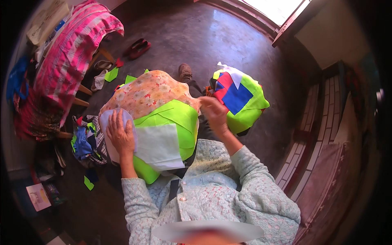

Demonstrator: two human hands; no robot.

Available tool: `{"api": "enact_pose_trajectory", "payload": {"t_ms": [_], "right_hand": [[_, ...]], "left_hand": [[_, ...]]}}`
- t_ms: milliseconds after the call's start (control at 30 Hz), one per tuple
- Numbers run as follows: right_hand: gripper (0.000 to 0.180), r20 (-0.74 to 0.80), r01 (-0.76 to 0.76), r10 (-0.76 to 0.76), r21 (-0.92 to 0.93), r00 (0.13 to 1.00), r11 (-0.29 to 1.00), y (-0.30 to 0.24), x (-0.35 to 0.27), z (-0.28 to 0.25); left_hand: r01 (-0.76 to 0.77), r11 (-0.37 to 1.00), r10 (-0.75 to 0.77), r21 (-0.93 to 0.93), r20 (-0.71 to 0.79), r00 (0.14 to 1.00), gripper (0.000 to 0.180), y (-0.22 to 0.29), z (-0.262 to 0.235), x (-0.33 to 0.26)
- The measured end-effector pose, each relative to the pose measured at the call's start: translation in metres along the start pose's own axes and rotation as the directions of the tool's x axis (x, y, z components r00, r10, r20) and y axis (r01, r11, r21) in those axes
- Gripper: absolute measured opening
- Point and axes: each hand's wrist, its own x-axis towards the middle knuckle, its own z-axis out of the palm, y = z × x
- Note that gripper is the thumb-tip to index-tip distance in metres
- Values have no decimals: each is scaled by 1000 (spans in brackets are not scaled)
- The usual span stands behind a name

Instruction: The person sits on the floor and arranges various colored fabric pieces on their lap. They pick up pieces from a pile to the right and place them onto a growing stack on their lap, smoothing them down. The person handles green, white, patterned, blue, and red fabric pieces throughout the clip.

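Across my lap lies a broad orange flower-print cloth (153,92) with a rounded outline. On it are bright green fabric pieces (185,122) and a white square of fabric (158,146). My left hand (120,132) lies flat, fingers stretched, on a pale lavender piece (131,122) at the left side. At the right edge of the flower-print cloth is my right hand (214,115), its fingertips close to the cloth's corner. Motion blurs its fingers, so whether they grip anything is unclear.
To the right sits a rounded bundle (249,112) of green, blue, red and white fabric. A pile of scraps (85,141) lies at left, near a pink checked cloth (71,61) draped over furniture. Dark red shoes (137,48) stand on the floor ahead; slatted wood (314,134) lines the right.
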Motion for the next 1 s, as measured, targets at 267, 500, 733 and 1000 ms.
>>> {"api": "enact_pose_trajectory", "payload": {"t_ms": [267, 500, 733, 1000], "right_hand": [[37, -424, -416, 522, 321, 740, 851, 124, 53, -125], [40, -483, -667, 598, 37, 640, 744, 153, 83, -131], [32, -589, -723, 422, -515, 689, 461, 177, 97, -137], [14, -515, -632, 528, -34, 675, 774, 190, 96, -144]], "left_hand": [[-17, 1000, 17, -15, 21, 1000, 47, 3, -5, 3], [21, 1000, -19, -24, 63, 998, 48, 7, -10, 5], [49, 999, -50, 16, 67, 997, 48, 8, -10, 3], [67, 997, -66, -30, 32, 997, 47, 13, -13, 1]]}}
